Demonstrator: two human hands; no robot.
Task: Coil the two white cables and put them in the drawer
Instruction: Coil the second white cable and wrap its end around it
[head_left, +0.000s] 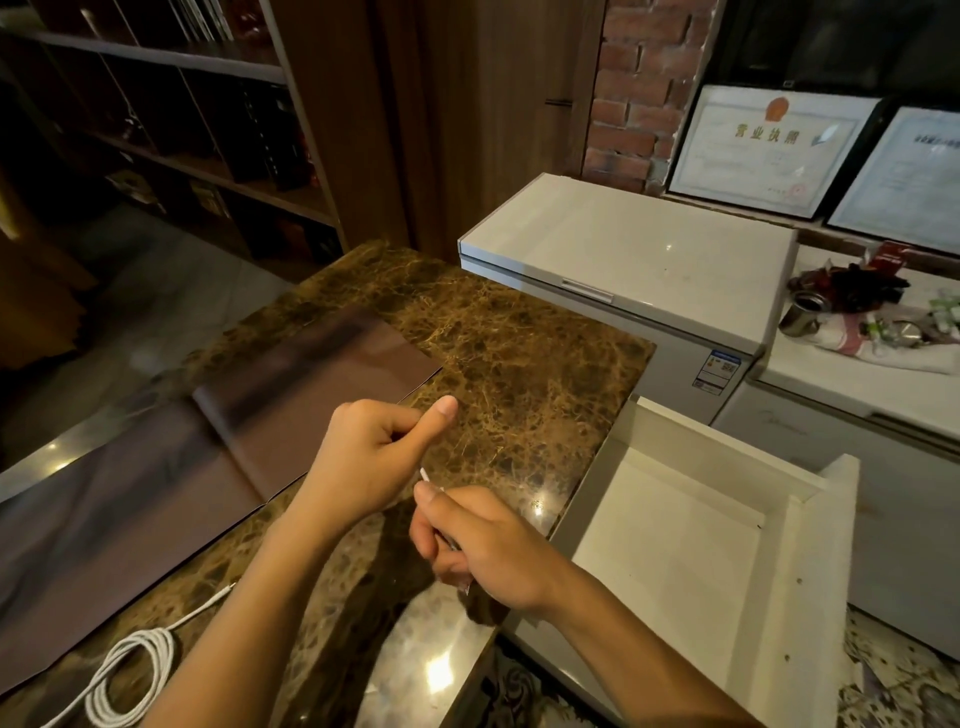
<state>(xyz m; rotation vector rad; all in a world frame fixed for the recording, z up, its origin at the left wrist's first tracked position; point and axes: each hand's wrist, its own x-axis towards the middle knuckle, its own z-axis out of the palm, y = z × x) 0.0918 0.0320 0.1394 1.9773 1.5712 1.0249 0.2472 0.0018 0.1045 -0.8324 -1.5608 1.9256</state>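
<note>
One white cable (132, 670) lies loosely coiled on the brown marble counter (519, 364) at the lower left, with one end trailing toward my left forearm. My left hand (371, 452) is closed in a fist above the counter, thumb out. My right hand (478, 545) is just below it, fingers closed around a second white cable; only its short tip (424, 474) shows between the two hands. The rest of that cable is hidden in my hands. The white drawer (691, 545) stands pulled out to the right of the counter, with nothing visible inside.
A dark brown leather mat (156, 467) covers the counter's left part. Behind the drawer stand two white chest freezers (623, 244), the right one carrying a metal cup and clutter (852, 306). Framed certificates (769, 145) lean on a brick wall. Dark shelves (182, 130) fill the left.
</note>
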